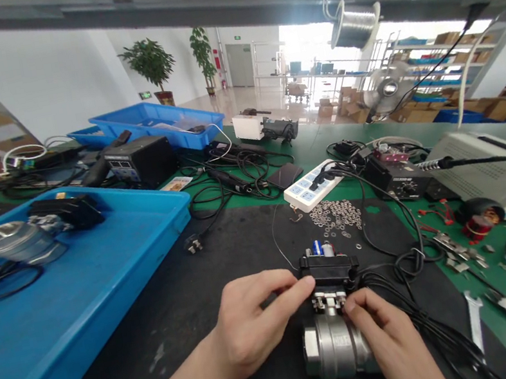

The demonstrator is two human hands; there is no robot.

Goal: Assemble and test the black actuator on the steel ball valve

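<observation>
A steel ball valve (pixel 329 346) lies on the black mat (pixel 224 247) with a black actuator box (pixel 328 267) mounted on top of it. My left hand (pixel 251 320) pinches the left edge of the actuator box with thumb and fingertips. My right hand (pixel 391 335) rests against the valve's right side, its fingers closed at the small metal bracket (pixel 327 299) between box and valve. Black cables (pixel 410 305) run off to the right from the actuator.
A large blue tray (pixel 100 268) at left holds another steel valve (pixel 17 241) and a black box. Loose washers (pixel 336 214), a white power strip (pixel 311 186), a spanner (pixel 474 317), pliers and tangled cables lie around the mat. Electronic units stand at right.
</observation>
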